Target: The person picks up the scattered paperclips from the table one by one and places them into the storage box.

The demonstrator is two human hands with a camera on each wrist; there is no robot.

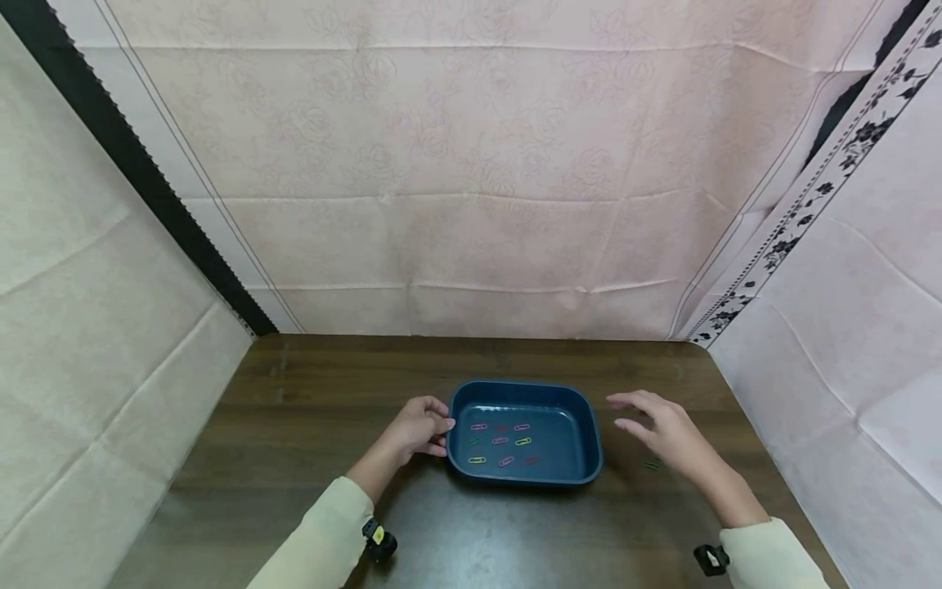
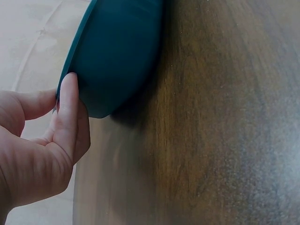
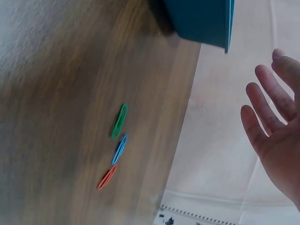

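Note:
A blue rectangular tray [image 1: 524,474] sits on the wooden table, with several pink, red, yellow and green paper clips lying spread over its floor. My left hand [image 1: 418,427] pinches the tray's left rim between thumb and fingers; the left wrist view shows the fingertips [image 2: 70,82] against the tray's outer wall. Off the tray's right side, my right hand [image 1: 660,429] is held in the air, fingers extended and apart, holding nothing. Below it on the table lie a green paper clip [image 3: 119,121], a blue paper clip [image 3: 120,149] and a red paper clip [image 3: 107,176], in a row.
The brown wooden table [image 1: 316,474] is walled in by pale patterned cloth [image 1: 471,164] at the back and both sides. A black strip [image 1: 162,188] runs along the left corner. Small black wrist cameras [image 1: 379,540] are worn on both arms.

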